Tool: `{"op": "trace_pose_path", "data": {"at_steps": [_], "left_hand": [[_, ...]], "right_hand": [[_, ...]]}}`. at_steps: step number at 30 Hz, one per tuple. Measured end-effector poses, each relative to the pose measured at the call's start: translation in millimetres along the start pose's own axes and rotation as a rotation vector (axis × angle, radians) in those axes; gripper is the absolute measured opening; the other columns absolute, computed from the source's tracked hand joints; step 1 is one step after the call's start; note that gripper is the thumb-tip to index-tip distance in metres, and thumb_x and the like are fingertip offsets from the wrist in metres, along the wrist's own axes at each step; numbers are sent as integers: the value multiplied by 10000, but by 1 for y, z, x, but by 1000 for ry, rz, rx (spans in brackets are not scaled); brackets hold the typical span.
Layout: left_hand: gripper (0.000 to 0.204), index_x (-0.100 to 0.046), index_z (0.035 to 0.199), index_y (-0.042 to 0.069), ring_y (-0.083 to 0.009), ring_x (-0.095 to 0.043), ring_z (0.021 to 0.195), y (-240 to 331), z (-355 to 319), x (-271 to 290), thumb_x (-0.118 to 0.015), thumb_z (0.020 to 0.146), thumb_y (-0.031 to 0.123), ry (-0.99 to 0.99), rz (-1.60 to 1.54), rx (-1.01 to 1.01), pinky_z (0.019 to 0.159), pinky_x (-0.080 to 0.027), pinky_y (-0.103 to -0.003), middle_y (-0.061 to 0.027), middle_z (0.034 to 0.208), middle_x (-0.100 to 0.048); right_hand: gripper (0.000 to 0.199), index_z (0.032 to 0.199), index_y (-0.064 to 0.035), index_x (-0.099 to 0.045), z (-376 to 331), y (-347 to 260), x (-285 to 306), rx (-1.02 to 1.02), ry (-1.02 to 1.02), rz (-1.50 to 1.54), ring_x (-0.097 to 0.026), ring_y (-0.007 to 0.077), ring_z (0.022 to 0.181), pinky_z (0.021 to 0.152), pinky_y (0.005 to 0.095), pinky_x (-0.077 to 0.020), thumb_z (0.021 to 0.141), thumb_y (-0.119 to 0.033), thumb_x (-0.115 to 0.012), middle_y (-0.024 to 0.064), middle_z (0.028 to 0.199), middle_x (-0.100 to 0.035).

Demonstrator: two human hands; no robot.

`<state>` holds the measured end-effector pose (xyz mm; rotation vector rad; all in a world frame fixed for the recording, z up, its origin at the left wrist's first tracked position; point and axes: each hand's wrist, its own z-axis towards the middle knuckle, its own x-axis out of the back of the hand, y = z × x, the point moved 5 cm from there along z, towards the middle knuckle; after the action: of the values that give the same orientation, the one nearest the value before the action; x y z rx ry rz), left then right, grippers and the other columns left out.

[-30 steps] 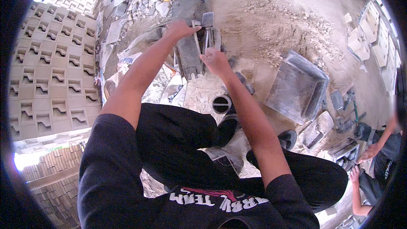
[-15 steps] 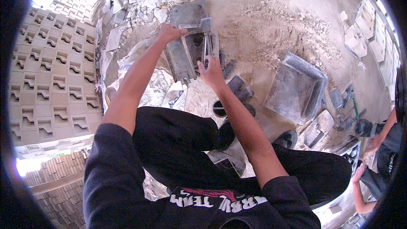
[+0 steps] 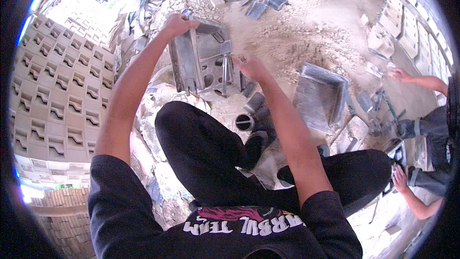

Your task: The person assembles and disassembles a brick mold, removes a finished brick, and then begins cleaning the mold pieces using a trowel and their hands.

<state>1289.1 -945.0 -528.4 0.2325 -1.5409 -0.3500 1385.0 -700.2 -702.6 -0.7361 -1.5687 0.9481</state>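
Observation:
A grey metal block mould (image 3: pixel 200 60) stands on the ground ahead of me, tilted up, with a panel pierced by round and curved holes. My left hand (image 3: pixel 178 24) is closed on the top edge of its left side plate. At the right side of the mould, my right hand (image 3: pixel 250 67) has its fingers bent against the edge; the exact grip is partly hidden. A narrow upright metal bar (image 3: pixel 224 74) with a small square plate on top stands against the holed panel.
Right of my legs lies a dusty square tray (image 3: pixel 318 98). Dark cylinders (image 3: pixel 244 122) lie near my foot. Sandy powder (image 3: pixel 297 33) and rubble (image 3: pixel 191 0) spread beyond. Patterned blocks (image 3: pixel 57 86) are stacked at left. Another person's hand (image 3: pixel 400 178) works at far right.
My left hand has risen and moved left with the mould's side plate, and the holed panel now shows. My right hand has shifted from the upright bar to the mould's right edge.

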Motion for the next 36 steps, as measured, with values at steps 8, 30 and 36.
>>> {"op": "trace_pose_path", "data": {"at_steps": [8, 30, 36], "left_hand": [[523, -674, 952, 45, -220, -573, 896, 121, -31, 24, -675, 675, 490, -12, -293, -137, 789, -448, -361, -121, 979, -636], [670, -329, 1373, 116, -365, -261, 1342, 303, -89, -106, -542, 777, 335, -415, -1490, 572, 980, -198, -696, -173, 1485, -224], [681, -296, 1398, 123, -329, -278, 1343, 352, -132, -90, -524, 794, 340, -625, -1678, 270, 1002, -205, -665, -149, 1488, -237]], "right_hand": [[739, 1091, 84, -575, -48, 9, 155, 0, 697, -7, -629, 272, 814, 752, 361, -489, 821, -604, -571, 199, 943, -659], [802, 1260, 45, -427, -218, 12, 317, -5, 687, 1187, -438, 346, 1171, 1025, 455, -341, 899, -663, -319, 214, 1303, -430], [876, 1376, 18, -285, -245, -25, 321, 57, 834, 852, -428, 378, 1201, 936, 501, -423, 862, -682, -400, 221, 1374, -363]]}}
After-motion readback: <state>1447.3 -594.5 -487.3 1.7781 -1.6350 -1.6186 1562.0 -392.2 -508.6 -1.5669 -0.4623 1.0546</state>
